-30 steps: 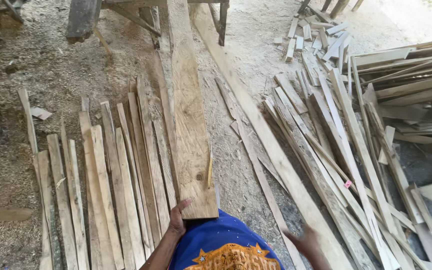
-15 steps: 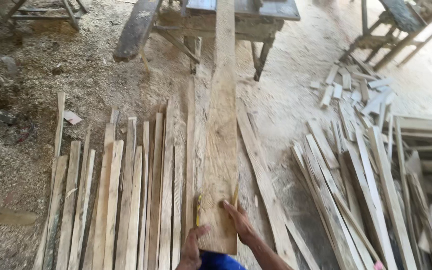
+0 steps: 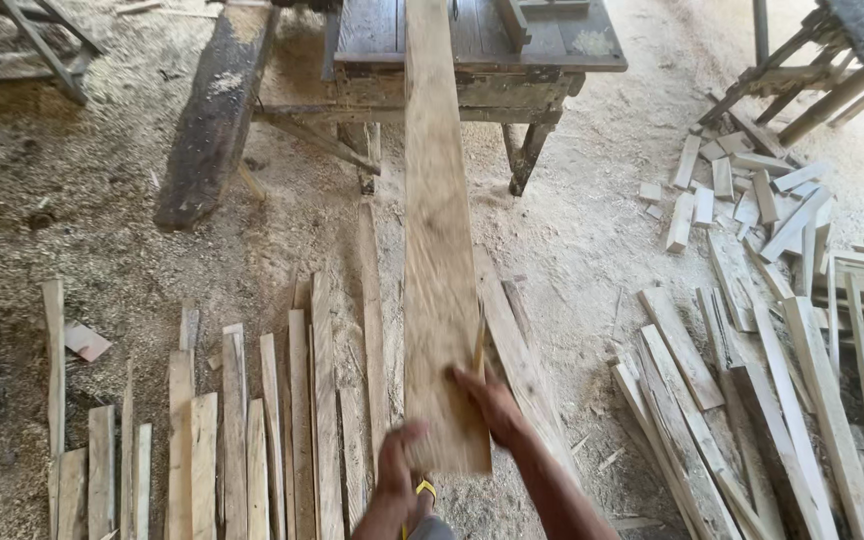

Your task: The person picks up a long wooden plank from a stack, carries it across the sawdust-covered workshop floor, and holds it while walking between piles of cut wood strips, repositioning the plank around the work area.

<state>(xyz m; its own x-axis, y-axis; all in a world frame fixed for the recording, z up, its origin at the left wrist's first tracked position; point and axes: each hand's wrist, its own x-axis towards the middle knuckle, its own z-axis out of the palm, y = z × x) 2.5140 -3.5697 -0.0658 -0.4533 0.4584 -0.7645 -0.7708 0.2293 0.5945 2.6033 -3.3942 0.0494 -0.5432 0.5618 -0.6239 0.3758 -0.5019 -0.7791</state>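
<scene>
While the long plank (image 3: 439, 250) runs from its near end far up onto the wooden desk (image 3: 572, 45), both hands sit at that near end. The left hand (image 3: 400, 462) is at the plank's near left corner, its fingers (image 3: 414, 436) curled against the edge; motion blur keeps me from telling how firmly they grip. The right hand (image 3: 492, 402) lies on the right edge just farther up, fingers (image 3: 464, 377) spread flat on the top face, not closed around it. To the left, thin slats (image 3: 242, 440) lie side by side on the sawdust floor (image 3: 112, 270). To the right sits a loose heap of offcuts (image 3: 752, 350).
</scene>
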